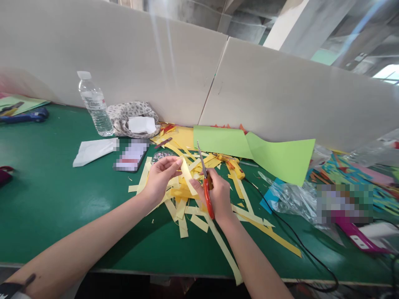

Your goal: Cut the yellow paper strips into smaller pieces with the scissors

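My left hand pinches the upper end of a pale yellow paper strip that slants down towards my right hand. My right hand holds red-handled scissors, whose blades point up and away beside the strip. Both hands hover over a heap of cut yellow strips on the green table. One long strip runs to the table's near edge.
Behind the heap lie a green paper sheet, a yellow glue gun and its black cable. At the left are a water bottle, a cloth bag, a phone and white paper. Plastic bags and coloured scraps crowd the right.
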A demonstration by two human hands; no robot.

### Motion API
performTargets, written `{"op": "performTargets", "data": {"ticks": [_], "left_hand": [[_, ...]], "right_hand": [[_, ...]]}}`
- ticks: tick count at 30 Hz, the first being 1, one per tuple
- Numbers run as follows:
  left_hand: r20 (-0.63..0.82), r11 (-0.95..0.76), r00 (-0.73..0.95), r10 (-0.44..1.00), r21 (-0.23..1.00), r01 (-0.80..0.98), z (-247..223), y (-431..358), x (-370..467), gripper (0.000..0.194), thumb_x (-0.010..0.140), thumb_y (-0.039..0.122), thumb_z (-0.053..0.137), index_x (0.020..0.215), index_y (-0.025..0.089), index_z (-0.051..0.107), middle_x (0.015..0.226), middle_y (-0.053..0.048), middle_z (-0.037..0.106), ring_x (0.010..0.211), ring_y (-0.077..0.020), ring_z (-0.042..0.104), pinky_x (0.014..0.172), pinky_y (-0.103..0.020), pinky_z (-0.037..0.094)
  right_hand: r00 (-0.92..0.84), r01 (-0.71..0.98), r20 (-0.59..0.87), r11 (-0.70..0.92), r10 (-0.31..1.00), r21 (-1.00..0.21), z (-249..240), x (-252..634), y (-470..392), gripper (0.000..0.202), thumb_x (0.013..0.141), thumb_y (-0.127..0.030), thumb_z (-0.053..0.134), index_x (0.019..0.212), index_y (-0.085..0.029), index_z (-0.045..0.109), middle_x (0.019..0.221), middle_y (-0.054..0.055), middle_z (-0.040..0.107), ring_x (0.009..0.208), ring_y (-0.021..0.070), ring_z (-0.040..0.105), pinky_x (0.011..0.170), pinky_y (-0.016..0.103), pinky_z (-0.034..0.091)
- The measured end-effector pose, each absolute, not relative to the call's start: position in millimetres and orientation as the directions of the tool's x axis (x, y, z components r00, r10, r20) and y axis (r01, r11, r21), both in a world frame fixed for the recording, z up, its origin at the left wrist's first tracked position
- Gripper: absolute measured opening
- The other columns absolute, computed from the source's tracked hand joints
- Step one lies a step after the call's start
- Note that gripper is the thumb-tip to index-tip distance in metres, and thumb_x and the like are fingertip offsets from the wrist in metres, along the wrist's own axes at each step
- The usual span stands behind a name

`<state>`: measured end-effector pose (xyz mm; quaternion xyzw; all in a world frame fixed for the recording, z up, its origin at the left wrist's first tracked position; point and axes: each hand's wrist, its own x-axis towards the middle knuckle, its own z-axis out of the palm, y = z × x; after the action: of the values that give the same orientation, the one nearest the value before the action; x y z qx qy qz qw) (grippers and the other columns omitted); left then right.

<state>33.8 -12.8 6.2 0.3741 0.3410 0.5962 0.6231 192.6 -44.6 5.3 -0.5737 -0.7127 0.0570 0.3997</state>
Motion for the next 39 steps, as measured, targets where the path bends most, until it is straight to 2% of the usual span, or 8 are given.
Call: {"op": "performTargets", "data": {"ticks": [2, 5, 8, 15, 20, 27, 35, 39], "left_hand": [[0.000, 0.020, 0.041, 0.999, 0.878, -0.477, 4, -11, 34, 0.018, 0.066, 0.031, 0.072, 0.077, 0.018, 0.066, 0.078, -0.001, 0.065, 0.070, -0.0097, 0.058, 0.070, -0.023, 0.049], [-0.017, 0.030, 0.033, 0.999, 0.884, -0.467, 0, -9, 34, 0.019, 0.065, 0.031, 0.073, 0.076, 0.017, 0.066, 0.079, -0.002, 0.064, 0.071, -0.0099, 0.059, 0.070, -0.024, 0.049], [-0.026, 0.037, 0.029, 0.999, 0.888, -0.458, -3, -6, 34, 0.021, 0.064, 0.032, 0.074, 0.076, 0.017, 0.066, 0.077, -0.002, 0.064, 0.069, -0.0095, 0.058, 0.068, -0.023, 0.049], [-0.019, 0.033, 0.036, 0.999, 0.890, -0.455, -3, -5, 33, 0.020, 0.066, 0.032, 0.073, 0.077, 0.016, 0.066, 0.080, -0.001, 0.062, 0.071, -0.0092, 0.058, 0.067, -0.021, 0.049], [-0.023, 0.100, 0.160, 0.987, 0.867, -0.488, -1, -7, 33, 0.026, 0.070, 0.037, 0.068, 0.087, 0.018, 0.066, 0.084, -0.004, 0.063, 0.079, -0.0130, 0.060, 0.071, -0.025, 0.051], [-0.101, 0.221, 0.413, 0.905, 0.942, -0.253, -4, -12, 38, 0.022, 0.066, 0.031, 0.073, 0.080, 0.017, 0.064, 0.082, -0.002, 0.064, 0.074, -0.0116, 0.060, 0.074, -0.027, 0.049], [-0.062, 0.144, 0.311, 0.948, 0.958, -0.247, -2, -11, 35, 0.020, 0.069, 0.035, 0.070, 0.075, 0.017, 0.063, 0.074, 0.000, 0.062, 0.071, -0.0103, 0.060, 0.072, -0.025, 0.048], [-0.058, 0.136, 0.279, 0.958, 0.954, -0.266, -1, -12, 35, 0.021, 0.068, 0.035, 0.070, 0.075, 0.017, 0.062, 0.074, -0.001, 0.062, 0.069, -0.0102, 0.059, 0.070, -0.025, 0.049]], "right_hand": [[0.028, 0.696, 0.454, 0.309, 0.891, -0.648, 7, 195, -43, 0.032, 0.073, -0.050, 0.059, 0.085, -0.021, 0.051, 0.062, -0.002, 0.052, 0.055, 0.0131, 0.050, 0.055, 0.026, 0.041], [0.035, 0.489, 0.349, 0.288, 0.937, -0.823, 10, 197, -42, 0.029, 0.070, -0.042, 0.065, 0.086, -0.023, 0.049, 0.067, -0.002, 0.055, 0.061, 0.0140, 0.055, 0.059, 0.027, 0.046], [-0.040, 0.338, 0.290, 0.286, 0.956, -0.897, 13, 196, -42, 0.028, 0.068, -0.033, 0.067, 0.086, -0.023, 0.048, 0.070, -0.003, 0.056, 0.066, 0.0147, 0.058, 0.068, 0.030, 0.048], [-0.109, 0.306, 0.287, 0.306, 0.952, -0.902, 11, 192, -43, 0.020, 0.067, -0.023, 0.064, 0.082, -0.022, 0.051, 0.068, -0.002, 0.055, 0.064, 0.0134, 0.055, 0.066, 0.028, 0.049], [-0.053, 0.287, 0.315, 0.317, 0.948, -0.904, 10, 193, -42, 0.022, 0.067, -0.021, 0.063, 0.084, -0.022, 0.049, 0.069, -0.002, 0.054, 0.065, 0.0133, 0.056, 0.063, 0.028, 0.049], [0.029, 0.304, 0.358, 0.333, 0.933, -0.893, 9, 193, -41, 0.024, 0.066, -0.015, 0.062, 0.085, -0.023, 0.050, 0.069, -0.003, 0.056, 0.064, 0.0129, 0.057, 0.062, 0.028, 0.048], [0.029, 0.322, 0.345, 0.318, 0.938, -0.892, 6, 195, -40, 0.024, 0.066, -0.014, 0.061, 0.085, -0.023, 0.051, 0.067, -0.004, 0.055, 0.062, 0.0123, 0.055, 0.061, 0.027, 0.047], [0.078, 0.337, 0.316, 0.273, 0.946, -0.901, 8, 195, -41, 0.022, 0.068, -0.019, 0.062, 0.086, -0.023, 0.051, 0.069, -0.004, 0.057, 0.062, 0.0123, 0.056, 0.061, 0.028, 0.048]]}}
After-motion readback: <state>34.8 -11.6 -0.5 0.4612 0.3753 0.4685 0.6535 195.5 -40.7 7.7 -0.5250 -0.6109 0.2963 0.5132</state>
